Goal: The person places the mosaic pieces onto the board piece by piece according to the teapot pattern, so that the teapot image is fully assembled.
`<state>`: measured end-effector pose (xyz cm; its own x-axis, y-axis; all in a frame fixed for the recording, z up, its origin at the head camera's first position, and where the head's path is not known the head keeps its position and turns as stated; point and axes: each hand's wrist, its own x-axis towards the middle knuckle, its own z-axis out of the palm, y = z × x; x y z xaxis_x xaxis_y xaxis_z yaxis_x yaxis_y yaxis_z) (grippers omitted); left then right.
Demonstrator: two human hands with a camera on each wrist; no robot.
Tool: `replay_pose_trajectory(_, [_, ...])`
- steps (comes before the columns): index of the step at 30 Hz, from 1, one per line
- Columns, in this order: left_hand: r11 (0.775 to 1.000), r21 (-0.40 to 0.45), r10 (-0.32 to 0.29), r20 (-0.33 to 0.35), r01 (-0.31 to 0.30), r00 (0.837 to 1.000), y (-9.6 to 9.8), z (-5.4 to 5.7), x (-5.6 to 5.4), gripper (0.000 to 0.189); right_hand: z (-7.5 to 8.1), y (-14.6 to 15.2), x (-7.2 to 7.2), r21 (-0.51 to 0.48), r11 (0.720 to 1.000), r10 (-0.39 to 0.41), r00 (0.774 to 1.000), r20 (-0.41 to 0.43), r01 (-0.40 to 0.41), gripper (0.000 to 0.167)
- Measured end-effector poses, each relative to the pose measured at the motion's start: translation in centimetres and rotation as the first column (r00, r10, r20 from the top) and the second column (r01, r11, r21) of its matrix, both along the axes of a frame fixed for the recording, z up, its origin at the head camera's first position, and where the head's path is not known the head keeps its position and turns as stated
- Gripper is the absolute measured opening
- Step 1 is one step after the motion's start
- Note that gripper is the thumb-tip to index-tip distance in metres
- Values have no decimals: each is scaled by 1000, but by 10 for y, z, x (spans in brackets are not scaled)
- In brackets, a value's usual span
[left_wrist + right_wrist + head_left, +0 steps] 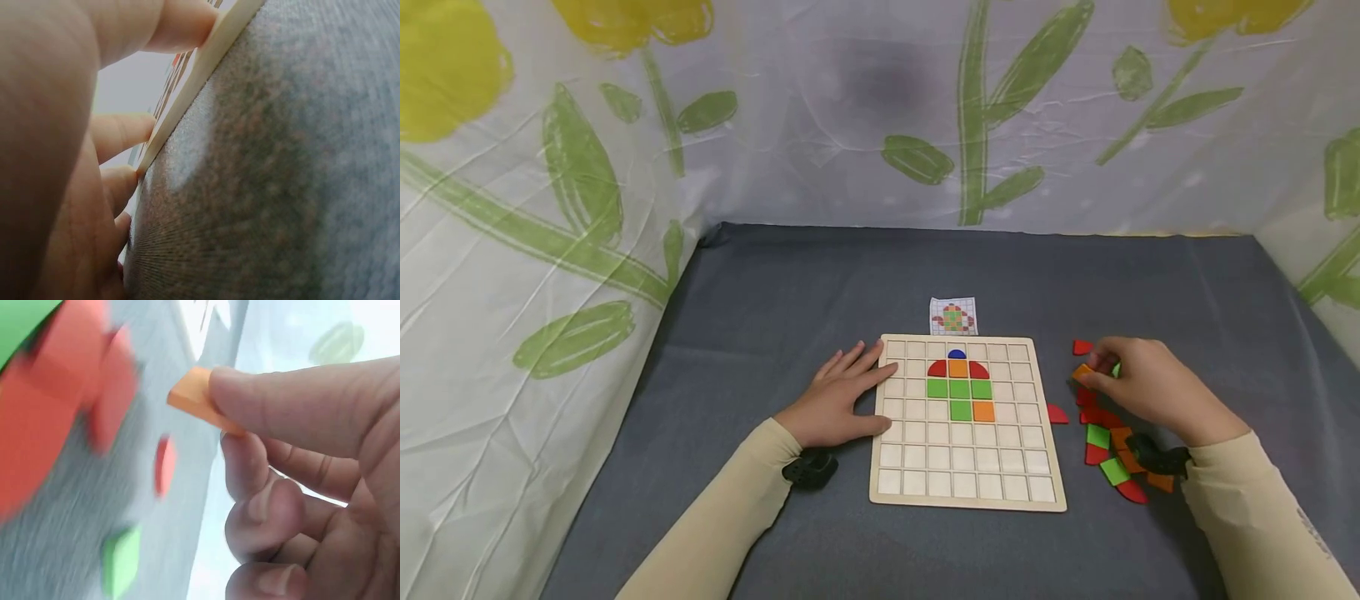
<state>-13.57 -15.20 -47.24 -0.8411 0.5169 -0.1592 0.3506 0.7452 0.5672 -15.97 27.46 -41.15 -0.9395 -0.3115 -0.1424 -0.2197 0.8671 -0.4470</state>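
A wooden grid board [917, 479] lies on the dark cloth. Set in its cells are a blue half-round piece [957, 354], red quarter-rounds [937, 368], green squares [959, 389] and orange squares [983, 412]. My left hand [838, 400] rests at the board's left edge, fingers spread, with thumb and fingertips touching the rim. Over the loose pieces to the right of the board, my right hand [1142, 387] pinches an orange square tile [195, 389] between thumb and index finger.
Loose red, green and orange tiles [1120, 472] lie in a pile under the right hand and forearm. One red piece [1057, 414] sits beside the board's right edge. A small pattern card [952, 317] lies behind the board. Flowered white cloth [850, 125] walls the table.
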Motion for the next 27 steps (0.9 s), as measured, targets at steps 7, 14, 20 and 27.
replay_pose_trajectory(7, [1000,-5,-2,-3,2,1000,1,1,0,81,3,-45,-5,-80,992,94,996,4,-93,12])
replay_pose_trajectory(14, [1000,-7,5,0,-5,1000,0,2,0,81,2,-87,-11,-98,969,223,974,-38,-225,10])
replay_pose_trajectory(20, [1000,-1,0,-3,0,1000,-1,2,0,81,4,-116,-12,-136,944,301,953,-30,-302,11])
replay_pose_trajectory(27, [1000,-6,-9,-6,9,1000,-1,2,0,80,5,-144,-9,-181,897,407,913,-23,-404,13])
